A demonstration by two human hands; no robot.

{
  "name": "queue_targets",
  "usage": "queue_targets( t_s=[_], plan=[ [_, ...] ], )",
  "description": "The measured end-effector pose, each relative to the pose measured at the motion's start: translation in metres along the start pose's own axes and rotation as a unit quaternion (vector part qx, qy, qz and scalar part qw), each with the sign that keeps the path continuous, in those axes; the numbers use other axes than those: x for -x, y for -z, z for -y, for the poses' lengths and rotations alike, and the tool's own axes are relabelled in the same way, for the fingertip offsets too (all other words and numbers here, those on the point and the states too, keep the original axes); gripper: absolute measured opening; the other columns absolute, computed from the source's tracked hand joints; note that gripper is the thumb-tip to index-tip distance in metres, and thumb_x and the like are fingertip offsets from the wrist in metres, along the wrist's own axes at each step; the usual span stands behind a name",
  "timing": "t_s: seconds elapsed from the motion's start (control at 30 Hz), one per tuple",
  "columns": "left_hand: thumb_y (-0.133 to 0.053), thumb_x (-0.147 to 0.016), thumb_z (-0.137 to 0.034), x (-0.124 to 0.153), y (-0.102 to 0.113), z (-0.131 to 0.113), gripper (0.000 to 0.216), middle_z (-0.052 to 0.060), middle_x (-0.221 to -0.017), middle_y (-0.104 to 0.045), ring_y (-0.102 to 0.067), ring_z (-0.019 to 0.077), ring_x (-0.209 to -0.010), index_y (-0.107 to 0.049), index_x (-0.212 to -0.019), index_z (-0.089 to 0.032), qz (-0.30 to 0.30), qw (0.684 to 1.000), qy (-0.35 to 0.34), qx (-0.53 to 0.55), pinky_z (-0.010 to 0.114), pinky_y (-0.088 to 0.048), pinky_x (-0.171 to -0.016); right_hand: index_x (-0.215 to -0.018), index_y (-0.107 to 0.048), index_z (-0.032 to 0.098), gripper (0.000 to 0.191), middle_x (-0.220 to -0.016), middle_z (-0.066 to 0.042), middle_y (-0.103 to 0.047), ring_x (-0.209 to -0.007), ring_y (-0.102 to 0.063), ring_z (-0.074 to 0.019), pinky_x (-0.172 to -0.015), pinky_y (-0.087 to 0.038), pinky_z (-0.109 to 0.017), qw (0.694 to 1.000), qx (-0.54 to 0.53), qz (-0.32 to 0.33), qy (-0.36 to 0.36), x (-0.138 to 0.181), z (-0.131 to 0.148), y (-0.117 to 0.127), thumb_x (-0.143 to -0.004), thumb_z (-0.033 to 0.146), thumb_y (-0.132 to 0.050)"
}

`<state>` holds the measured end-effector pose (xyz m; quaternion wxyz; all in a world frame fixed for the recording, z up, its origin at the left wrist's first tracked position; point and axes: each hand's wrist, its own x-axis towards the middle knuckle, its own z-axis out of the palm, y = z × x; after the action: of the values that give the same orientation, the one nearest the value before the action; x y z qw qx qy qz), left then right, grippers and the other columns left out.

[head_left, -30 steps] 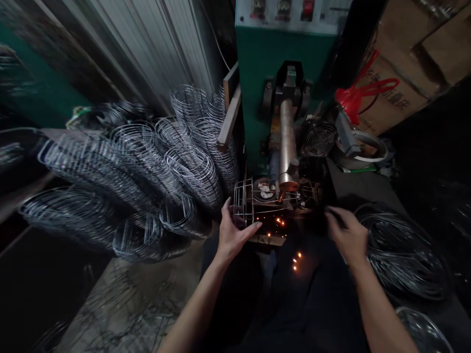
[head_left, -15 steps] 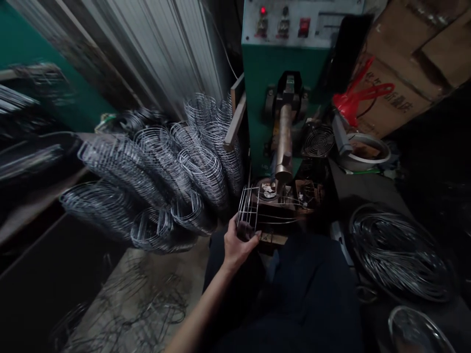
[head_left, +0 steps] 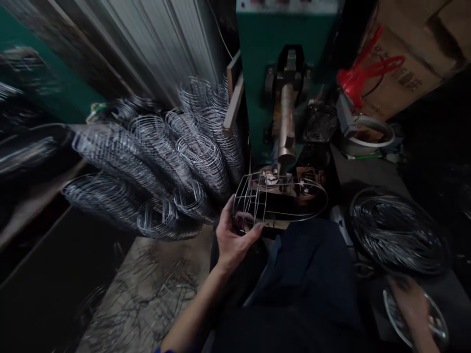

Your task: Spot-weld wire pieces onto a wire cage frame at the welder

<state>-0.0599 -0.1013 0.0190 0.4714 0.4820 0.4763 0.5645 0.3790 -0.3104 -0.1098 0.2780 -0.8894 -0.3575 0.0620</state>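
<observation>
My left hand (head_left: pixel 231 240) is closed round the near end of a bent wire frame (head_left: pixel 265 198), thumb on one side and fingers on the other. Beyond the hand, the frame stretches right as a long rounded loop under the metal arm (head_left: pixel 287 127) of a green machine (head_left: pixel 253 98). Whether the frame touches the metal below the arm I cannot tell. At lower right, my right hand (head_left: pixel 412 299) is over a round shiny dish (head_left: pixel 390 314), smeared by motion. Its fingers and anything in them cannot be made out.
Several nested stacks of wire frames (head_left: pixel 202 157) stand to the left. Loose wire pieces (head_left: pixel 158 289) litter the floor. A coil of wire rings (head_left: pixel 397 235) lies on the right, before a pot (head_left: pixel 368 147), a red plastic object (head_left: pixel 355 83) and cardboard boxes (head_left: pixel 408 68).
My right hand has come into view over the dish. The wire frame in my left hand has turned, so its long loop shows to the right. The camera view has tilted down slightly.
</observation>
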Motion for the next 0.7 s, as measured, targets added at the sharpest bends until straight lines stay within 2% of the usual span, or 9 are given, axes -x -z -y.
queue_targets(
  t_s=[0.07, 0.1, 0.17, 0.23, 0.3, 0.37, 0.5, 0.7],
  plan=[
    [-0.085, -0.068, -0.025, 0.002, -0.003, -0.005, 0.094, -0.003, -0.081, -0.067, -0.050, 0.0046, -0.052, -0.037, -0.148, -0.020, -0.006, 1.000, -0.025, -0.016, 0.017, -0.046, -0.053, -0.081, -0.067, 0.022, 0.042, -0.074, -0.013, -0.069, -0.063, -0.067, -0.0352, -0.053, -0.057, -0.045, 0.991, -0.110, 0.073, 0.028, 0.003, 0.064, -0.011, -0.068, 0.061, -0.062],
    [-0.085, -0.068, -0.025, 0.003, -0.005, -0.007, 0.094, -0.003, -0.081, -0.067, -0.051, 0.0050, -0.053, -0.036, -0.149, -0.021, -0.010, 0.999, -0.041, -0.026, 0.017, -0.047, -0.054, -0.093, -0.069, 0.020, 0.042, -0.085, -0.013, -0.071, -0.070, -0.069, -0.0316, -0.058, -0.060, -0.040, 0.974, -0.167, 0.131, 0.075, 0.008, 0.101, -0.018, -0.078, 0.058, -0.062],
    [-0.084, -0.069, -0.024, 0.005, -0.009, -0.011, 0.094, -0.002, -0.083, -0.068, -0.054, 0.0059, -0.054, -0.035, -0.150, -0.022, -0.019, 0.996, -0.074, -0.050, 0.018, -0.049, -0.055, -0.112, -0.069, 0.021, 0.030, -0.109, -0.010, -0.070, -0.094, -0.069, -0.0273, -0.076, -0.061, -0.036, 0.927, -0.219, 0.200, 0.230, 0.020, 0.177, -0.032, -0.092, 0.042, -0.062],
    [-0.083, -0.070, -0.023, 0.007, -0.013, -0.015, 0.095, -0.001, -0.083, -0.069, -0.055, 0.0064, -0.054, -0.034, -0.151, -0.022, -0.029, 0.990, -0.109, -0.078, 0.019, -0.050, -0.053, -0.116, -0.068, 0.022, 0.021, -0.114, -0.008, -0.069, -0.101, -0.067, -0.0241, -0.090, -0.058, -0.036, 0.872, -0.231, 0.183, 0.390, 0.028, 0.239, -0.046, -0.100, 0.027, -0.054],
    [-0.083, -0.070, -0.022, 0.007, -0.015, -0.020, 0.099, -0.001, -0.085, -0.070, -0.055, 0.0062, -0.051, -0.030, -0.154, -0.023, -0.036, 0.985, -0.138, -0.099, 0.019, -0.050, -0.051, -0.123, -0.065, 0.022, 0.029, -0.120, -0.006, -0.067, -0.107, -0.065, -0.0216, -0.096, -0.056, -0.034, 0.845, -0.210, 0.158, 0.467, 0.029, 0.279, -0.059, -0.103, 0.016, -0.046],
    [-0.083, -0.070, -0.021, 0.006, -0.015, -0.026, 0.104, -0.001, -0.086, -0.071, -0.053, 0.0056, -0.048, -0.024, -0.156, -0.025, -0.036, 0.981, -0.159, -0.109, 0.018, -0.049, -0.048, -0.128, -0.063, 0.023, 0.036, -0.124, -0.005, -0.065, -0.109, -0.065, -0.0205, -0.096, -0.056, -0.032, 0.843, -0.163, 0.136, 0.494, 0.022, 0.298, -0.071, -0.100, 0.009, -0.045],
    [-0.083, -0.070, -0.017, 0.001, -0.016, -0.032, 0.110, -0.001, -0.089, -0.072, -0.052, 0.0051, -0.046, -0.018, -0.157, -0.030, -0.031, 0.974, -0.194, -0.108, 0.019, -0.049, -0.046, -0.125, -0.065, 0.023, 0.041, -0.120, -0.003, -0.067, -0.103, -0.067, -0.0200, -0.089, -0.058, -0.028, 0.851, -0.091, 0.126, 0.501, 0.004, 0.307, -0.088, -0.093, 0.002, -0.052],
    [-0.083, -0.070, -0.016, -0.008, -0.022, -0.030, 0.113, 0.001, -0.091, -0.071, -0.053, 0.0060, -0.048, -0.014, -0.158, -0.031, -0.055, 0.965, -0.233, -0.104, 0.020, -0.050, -0.046, -0.125, -0.065, 0.023, 0.037, -0.120, -0.004, -0.067, -0.103, -0.067, -0.0190, -0.091, -0.056, -0.026, 0.834, -0.121, 0.112, 0.527, -0.011, 0.322, -0.096, -0.097, 0.004, -0.048]
  ],
)
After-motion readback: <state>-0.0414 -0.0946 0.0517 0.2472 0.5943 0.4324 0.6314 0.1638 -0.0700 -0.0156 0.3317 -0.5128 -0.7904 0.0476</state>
